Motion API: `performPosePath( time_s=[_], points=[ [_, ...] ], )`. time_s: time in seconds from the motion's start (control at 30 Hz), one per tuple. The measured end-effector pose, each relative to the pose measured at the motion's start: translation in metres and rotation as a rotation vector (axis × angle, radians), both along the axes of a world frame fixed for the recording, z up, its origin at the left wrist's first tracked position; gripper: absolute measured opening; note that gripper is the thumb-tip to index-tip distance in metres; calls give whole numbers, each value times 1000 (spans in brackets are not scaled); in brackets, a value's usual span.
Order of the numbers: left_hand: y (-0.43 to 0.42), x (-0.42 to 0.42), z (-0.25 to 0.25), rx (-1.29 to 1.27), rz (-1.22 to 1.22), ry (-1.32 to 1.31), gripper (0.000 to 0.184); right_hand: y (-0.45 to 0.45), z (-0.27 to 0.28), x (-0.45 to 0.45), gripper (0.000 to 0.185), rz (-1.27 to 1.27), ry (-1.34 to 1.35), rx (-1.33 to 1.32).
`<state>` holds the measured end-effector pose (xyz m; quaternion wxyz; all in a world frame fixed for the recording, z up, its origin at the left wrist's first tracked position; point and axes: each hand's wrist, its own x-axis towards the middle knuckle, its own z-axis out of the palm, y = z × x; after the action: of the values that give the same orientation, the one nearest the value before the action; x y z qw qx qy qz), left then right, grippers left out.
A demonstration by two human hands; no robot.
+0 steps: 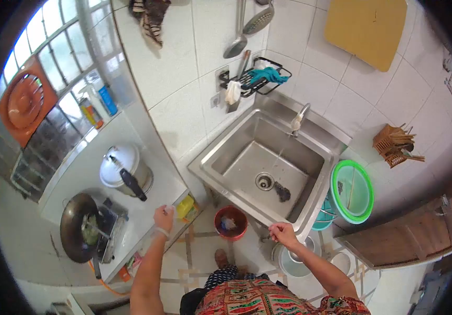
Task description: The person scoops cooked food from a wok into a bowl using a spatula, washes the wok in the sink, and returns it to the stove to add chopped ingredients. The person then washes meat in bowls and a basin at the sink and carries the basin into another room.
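Note:
My left hand (164, 218) is closed beside the counter edge, with a small whitish bit showing at its fingertips that I cannot make out. Near it, a yellow packet (186, 207) is at the counter's side. My right hand (283, 233) has its fingers curled together at the front rim of the steel sink (226, 152); whether anything is inside them is hidden. In the basin, a dark scrubber-like clump (282, 192) lies next to the drain (264, 181). Over the basin stands the tap (299, 121).
A pressure cooker (118, 168) and a wok (79, 228) on a stove stand at left. On the floor is a red bowl (231, 223) with scraps. Green basins (353, 191) stand right of the sink, and a metal pot (296, 265) sits below my right arm. A rack (257, 76) hangs above.

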<state>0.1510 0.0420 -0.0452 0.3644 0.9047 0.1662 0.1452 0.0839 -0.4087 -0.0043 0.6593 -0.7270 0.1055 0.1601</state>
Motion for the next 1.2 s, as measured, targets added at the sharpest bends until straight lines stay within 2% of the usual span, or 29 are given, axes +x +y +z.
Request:
performPosePath(
  time_s=[0.07, 0.17, 0.27, 0.37, 0.43, 0.5, 0.57, 0.6, 0.63, 0.7, 0.8, 0.87, 1.0, 1.1, 1.2],
  points=[
    [26, 41, -13, -109, -89, 28, 48, -1, 7, 13, 18, -61, 2, -49],
    [34, 79, -12, -40, -121, -228, 68, -12, -2, 39, 16, -170, -22, -12],
    [36, 86, 16, 37, -264, -2, 85, -29, -16, 78, 17, -276, -84, -24],
    [20, 75, 15, 235, -235, 39, 83, -53, -35, 135, 19, -340, -78, -220],
    [23, 62, -18, 20, -229, 31, 70, -79, -57, 186, 22, -255, -148, -549],
    [20, 38, -37, 107, -262, 68, 48, -95, -50, 229, 23, -214, -208, -821],
    [22, 13, -66, -196, -220, 93, 33, -98, -22, 270, 24, -236, -255, -1029],
    [24, -5, -71, -279, -239, 186, 29, -103, -19, 291, 24, -249, -240, -1080],
    [26, -16, -61, -359, -258, 281, 26, -108, -16, 312, 25, -262, -223, -1128],
    [0, -21, -8, -485, -176, 471, 19, -119, -14, 352, 26, -249, -221, -1210],
    [-26, -10, 37, -793, -112, 481, 18, -131, -21, 396, 23, -119, -284, -1379],
    [-50, 9, 65, -741, -186, 452, 19, -139, -33, 420, 17, 15, -371, -1577],
    [-103, 72, 83, -705, -365, 393, 20, -150, -41, 456, 14, 352, -276, -1519],
    [-175, 127, 108, -818, -495, 426, 16, -150, -62, 468, 12, 289, -181, -1409],
    [-249, 186, 92, -821, -673, 439, 20, -142, -66, 448, 14, 189, -307, -1317]
  ],
)
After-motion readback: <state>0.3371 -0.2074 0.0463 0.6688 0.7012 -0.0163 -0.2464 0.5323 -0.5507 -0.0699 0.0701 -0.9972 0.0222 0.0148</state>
